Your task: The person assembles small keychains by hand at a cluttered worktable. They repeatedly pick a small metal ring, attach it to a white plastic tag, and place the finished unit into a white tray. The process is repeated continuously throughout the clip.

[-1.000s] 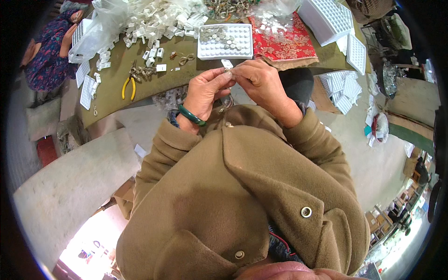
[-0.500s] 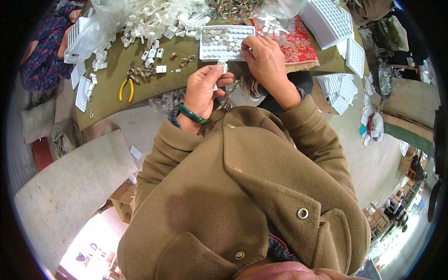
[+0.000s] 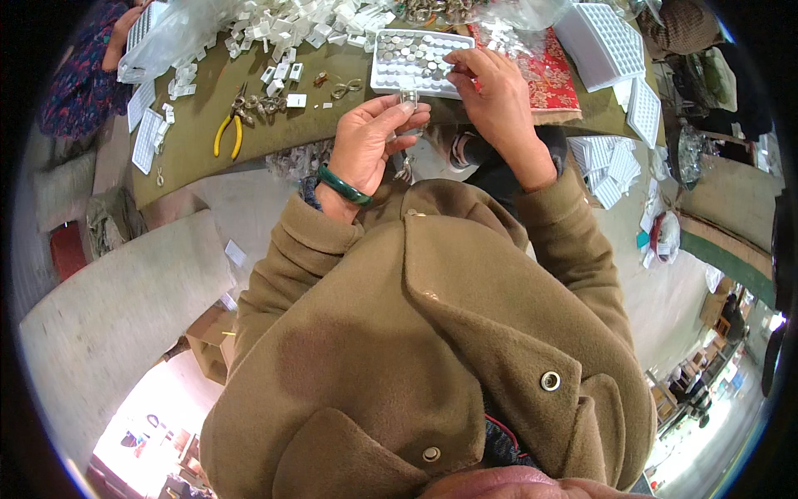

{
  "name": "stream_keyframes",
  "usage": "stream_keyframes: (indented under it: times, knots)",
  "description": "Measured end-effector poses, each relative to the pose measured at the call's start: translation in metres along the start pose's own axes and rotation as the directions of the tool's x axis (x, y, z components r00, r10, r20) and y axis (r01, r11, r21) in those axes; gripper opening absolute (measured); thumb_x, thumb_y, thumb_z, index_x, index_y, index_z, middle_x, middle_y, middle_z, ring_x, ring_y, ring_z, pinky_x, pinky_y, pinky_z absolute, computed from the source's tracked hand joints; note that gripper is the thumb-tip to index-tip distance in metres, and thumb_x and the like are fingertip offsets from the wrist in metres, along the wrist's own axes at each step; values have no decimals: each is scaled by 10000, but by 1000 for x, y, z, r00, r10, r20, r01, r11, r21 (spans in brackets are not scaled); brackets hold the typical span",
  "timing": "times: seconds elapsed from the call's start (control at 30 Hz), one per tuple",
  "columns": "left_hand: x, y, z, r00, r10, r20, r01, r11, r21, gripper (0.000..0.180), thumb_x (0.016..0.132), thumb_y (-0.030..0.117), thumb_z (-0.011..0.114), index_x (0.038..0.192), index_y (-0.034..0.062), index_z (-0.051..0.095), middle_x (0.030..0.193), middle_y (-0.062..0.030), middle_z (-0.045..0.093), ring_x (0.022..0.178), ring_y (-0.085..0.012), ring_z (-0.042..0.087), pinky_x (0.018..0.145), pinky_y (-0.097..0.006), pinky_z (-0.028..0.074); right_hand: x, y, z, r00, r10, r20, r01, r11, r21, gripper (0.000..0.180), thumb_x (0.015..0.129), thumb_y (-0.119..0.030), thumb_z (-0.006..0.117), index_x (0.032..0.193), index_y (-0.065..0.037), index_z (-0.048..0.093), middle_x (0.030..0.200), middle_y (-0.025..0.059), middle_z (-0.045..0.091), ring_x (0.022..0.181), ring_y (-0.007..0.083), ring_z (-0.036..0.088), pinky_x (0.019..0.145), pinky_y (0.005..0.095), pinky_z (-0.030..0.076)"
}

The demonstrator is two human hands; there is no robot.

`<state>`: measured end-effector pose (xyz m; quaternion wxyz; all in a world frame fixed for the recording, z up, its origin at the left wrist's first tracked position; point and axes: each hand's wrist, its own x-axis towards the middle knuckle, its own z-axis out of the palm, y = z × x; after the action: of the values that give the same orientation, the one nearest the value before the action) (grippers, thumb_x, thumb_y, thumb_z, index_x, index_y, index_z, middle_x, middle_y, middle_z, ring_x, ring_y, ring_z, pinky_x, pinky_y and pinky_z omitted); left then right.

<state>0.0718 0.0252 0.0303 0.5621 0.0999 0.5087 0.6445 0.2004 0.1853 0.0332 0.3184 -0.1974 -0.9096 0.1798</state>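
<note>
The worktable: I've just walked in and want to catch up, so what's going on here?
A person in a brown coat is handling small parts at the worktable. The left hand holds up a small pale plastic piece by the near edge of a white tray. The right hand is at the tray's right side, beside silvery discs; whether its fingers hold one cannot be told. Yellow-handled pliers lie to the left.
</note>
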Motion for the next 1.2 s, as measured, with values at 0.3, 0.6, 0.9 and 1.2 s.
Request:
stream_keyframes:
  times: [0.3,0.6,0.9,1.2]
  knots:
    - [-11,1,11,1000,18,-3,-18,999,44,232,922,190,655,1096,37,665,992,-36,700,918,-107,671,694,-209,524,-14,-33,4,998,41,-44,-23,936,351,179,785,20,689,937,-21,604,866,99,628,789,242,619,708,330,496]
    - [-17,-4,14,1000,25,10,-25,1000,6,233,899,155,685,1100,38,681,939,-18,697,853,-92,665,691,-207,516,-24,-39,10,957,-191,-216,228,960,160,124,789,-10,634,884,-55,568,849,79,595,774,295,560,703,378,448]
    - [-24,-12,19,965,230,-128,-218,971,97,313,887,85,680,1175,-32,641,1017,-73,688,875,-124,677,672,-238,556,-24,-47,1,985,-142,-103,163,955,249,134,789,0,630,891,-57,564,809,91,584,773,306,566,708,381,459]
    - [-42,-9,21,928,370,-49,-342,895,286,330,933,142,645,1228,-4,619,1087,-62,691,959,-140,676,697,-230,553,-19,-52,-8,919,292,263,-379,479,792,405,834,22,689,1194,-23,510,1000,48,569,917,124,589,775,254,518]
